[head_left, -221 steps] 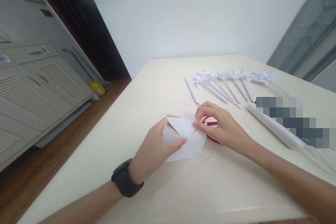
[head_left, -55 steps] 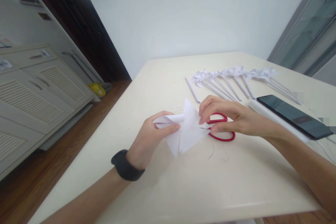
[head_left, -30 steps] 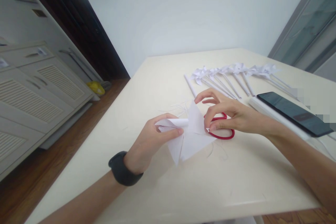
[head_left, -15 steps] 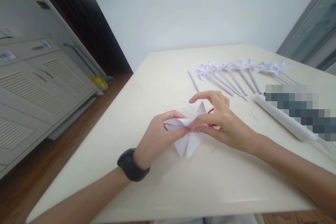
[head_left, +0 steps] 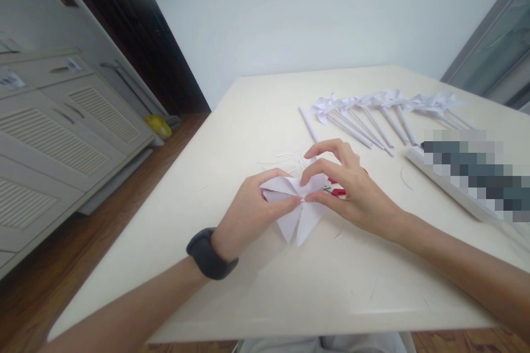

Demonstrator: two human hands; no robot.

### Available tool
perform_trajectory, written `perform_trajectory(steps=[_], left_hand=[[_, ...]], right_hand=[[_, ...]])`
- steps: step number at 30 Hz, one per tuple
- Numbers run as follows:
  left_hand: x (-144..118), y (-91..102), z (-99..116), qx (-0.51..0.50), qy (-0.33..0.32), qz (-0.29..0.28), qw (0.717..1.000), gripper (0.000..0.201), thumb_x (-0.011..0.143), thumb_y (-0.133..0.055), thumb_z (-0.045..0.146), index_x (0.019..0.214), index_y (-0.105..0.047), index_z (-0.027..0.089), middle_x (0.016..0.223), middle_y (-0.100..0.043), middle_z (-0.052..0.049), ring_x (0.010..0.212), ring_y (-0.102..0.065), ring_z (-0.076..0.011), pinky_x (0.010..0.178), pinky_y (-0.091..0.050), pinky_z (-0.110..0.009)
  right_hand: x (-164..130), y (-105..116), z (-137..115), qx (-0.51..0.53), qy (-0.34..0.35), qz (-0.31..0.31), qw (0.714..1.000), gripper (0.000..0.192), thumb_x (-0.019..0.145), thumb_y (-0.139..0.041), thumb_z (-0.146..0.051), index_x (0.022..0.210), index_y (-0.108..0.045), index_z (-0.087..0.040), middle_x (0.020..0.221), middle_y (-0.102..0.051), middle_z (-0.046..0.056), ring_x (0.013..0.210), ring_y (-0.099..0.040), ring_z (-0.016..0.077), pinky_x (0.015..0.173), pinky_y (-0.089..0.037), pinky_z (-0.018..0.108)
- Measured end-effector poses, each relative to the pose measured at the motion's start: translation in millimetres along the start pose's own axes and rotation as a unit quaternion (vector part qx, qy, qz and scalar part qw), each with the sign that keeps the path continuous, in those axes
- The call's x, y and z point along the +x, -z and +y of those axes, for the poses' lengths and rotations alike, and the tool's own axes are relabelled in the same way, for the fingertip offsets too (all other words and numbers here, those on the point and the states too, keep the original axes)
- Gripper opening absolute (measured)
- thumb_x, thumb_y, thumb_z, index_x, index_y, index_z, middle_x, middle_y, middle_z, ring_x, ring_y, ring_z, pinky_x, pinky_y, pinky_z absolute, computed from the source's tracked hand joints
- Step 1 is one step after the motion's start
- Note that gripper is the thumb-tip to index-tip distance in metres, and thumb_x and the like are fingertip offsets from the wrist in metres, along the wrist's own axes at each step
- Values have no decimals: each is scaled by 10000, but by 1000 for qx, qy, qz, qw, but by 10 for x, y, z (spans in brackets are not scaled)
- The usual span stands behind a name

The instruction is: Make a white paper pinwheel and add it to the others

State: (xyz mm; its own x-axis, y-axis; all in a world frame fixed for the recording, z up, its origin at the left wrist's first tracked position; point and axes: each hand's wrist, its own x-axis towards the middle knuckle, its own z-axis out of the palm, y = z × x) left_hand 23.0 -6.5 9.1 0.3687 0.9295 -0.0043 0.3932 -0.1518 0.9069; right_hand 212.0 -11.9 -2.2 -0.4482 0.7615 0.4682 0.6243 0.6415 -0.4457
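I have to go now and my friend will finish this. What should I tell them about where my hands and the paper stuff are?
Left hand: pinching the folded white paper at its middle, thumb below, fingers on top.
Right hand: fingertips pressing a flap down onto that same middle.
The paper sits just above the table; two pointed flaps hang down toward you.
Red scissors lie under the right hand, mostly hidden.
Done: a row of paper pinwheels on sticks at the far right.
Left: the flaps are only held, not fastened, and one loose stick lies beside the row.
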Motion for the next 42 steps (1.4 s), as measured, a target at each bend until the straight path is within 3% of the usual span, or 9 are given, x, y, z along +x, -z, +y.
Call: perform_trajectory(steps=[7,13,18,23,27,34,42], left_hand=[[-11,-37,-33,17,-14,15,1000,176,730,-604,312,855,-624,190,808,-630,5,614,-526,-124,521,-370,-209],[-7,-38,-59,44,-39,10,998,182,741,-602,276,901,-622,192,912,-650,-12,744,-581,-167,591,-409,-232],[0,-12,-29,3,-21,-3,1000,254,730,-642,334,941,-600,198,1003,-636,-26,822,-598,-187,642,-438,-249],[-5,-6,-45,-61,1,5,998,276,730,-655,319,969,-583,201,939,-645,-28,779,-599,-177,636,-447,-250],[-14,-13,-68,-87,-1,16,996,278,730,-661,321,969,-582,202,886,-642,-20,754,-593,-166,625,-443,-242],[-2,-29,-82,-83,-8,14,996,261,738,-652,289,971,-585,193,914,-634,-27,779,-588,-169,640,-439,-247],[-4,-30,-70,-73,-11,22,997,242,736,-648,264,958,-590,190,947,-639,-31,808,-581,-173,661,-438,-248]], right_hand=[[20,-28,20,10,-24,0,1000,320,763,-652,-278,1040,-493,-260,1242,-405,66,1149,-369,232,911,-356,405],[27,-41,14,-3,-53,12,999,456,719,-686,-307,1110,-457,-252,1315,-357,84,1197,-335,247,932,-358,424],[21,-8,-3,-1,-65,26,998,526,700,-698,-333,1153,-443,-251,1338,-335,90,1217,-315,261,933,-366,440],[12,34,57,82,-74,23,994,606,710,-685,-352,1229,-382,-272,1349,-332,69,1233,-334,240,930,-385,392],[5,28,107,197,-113,-25,974,584,740,-654,-330,1238,-350,-312,1280,-440,27,1191,-408,207,872,-424,347],[4,16,67,345,-189,-78,916,345,783,-605,-268,1095,-461,-303,1020,-545,-1,939,-545,166,678,-466,270],[10,-8,31,363,-184,-71,911,354,773,-600,-193,1085,-459,-282,921,-536,-13,838,-534,143,638,-437,246]])
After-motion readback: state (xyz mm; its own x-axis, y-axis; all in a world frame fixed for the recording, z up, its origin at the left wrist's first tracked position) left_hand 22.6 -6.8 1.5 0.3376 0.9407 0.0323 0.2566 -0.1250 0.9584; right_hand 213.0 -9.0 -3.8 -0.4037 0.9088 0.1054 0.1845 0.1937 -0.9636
